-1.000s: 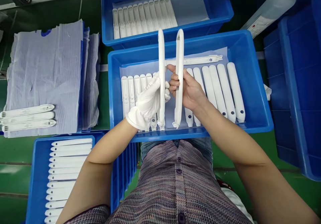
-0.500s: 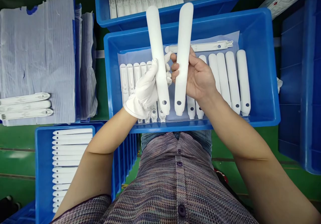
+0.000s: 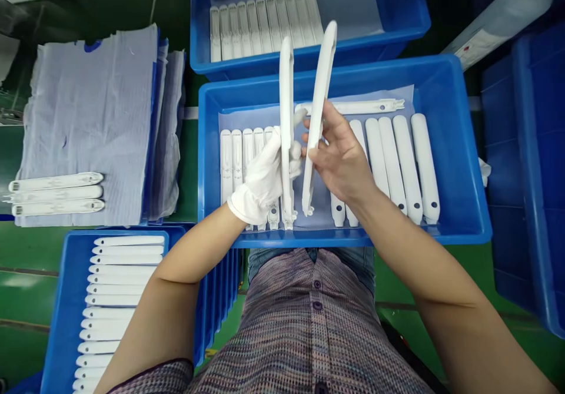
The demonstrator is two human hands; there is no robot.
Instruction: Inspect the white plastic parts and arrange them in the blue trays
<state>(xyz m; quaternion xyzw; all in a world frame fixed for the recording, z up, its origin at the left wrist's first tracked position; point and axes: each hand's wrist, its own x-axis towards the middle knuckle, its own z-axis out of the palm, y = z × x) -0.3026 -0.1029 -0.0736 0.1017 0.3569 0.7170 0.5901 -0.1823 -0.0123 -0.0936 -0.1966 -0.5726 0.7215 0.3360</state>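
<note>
Far left, a stack of blue cloths [image 3: 88, 117] lies on the green counter [image 3: 26, 300] with three white strips [image 3: 55, 194] resting across its near edge. Below it, a blue bin [image 3: 57, 300] holds a column of the same white pieces, stacked flat.

Centre — the gloved left hand [image 3: 262, 179] is closed around a long white plastic piece [image 3: 286, 88], held edge-on and nearly upright above the middle bin [image 3: 459, 146]. Just beside it, the bare right hand [image 3: 342, 161] holds a second white piece [image 3: 321, 82], tilted so its top leans right, away from the first. The two pieces stand near each other at the lower ends, apart at the top.

Risk, as I judge it: the right-hand piece is gripped low and leans out, so a slack hold could let it tip and fall onto the rows laid in the bin, scuffing them. The lower tabs of both pieces sit close — a careless twist could knock them together.

Fingers: left hand's fingers [image 3: 269, 146] wrapped together, clamped on its piece. Right hand's fingers [image 3: 329, 120] partly spread, thumb and fingertips pinching the second piece.

Right of the hands, a row of rounded white pieces [image 3: 406, 158] lies side by side in the bin; a far bin [image 3: 397, 17] behind holds another row.
</note>
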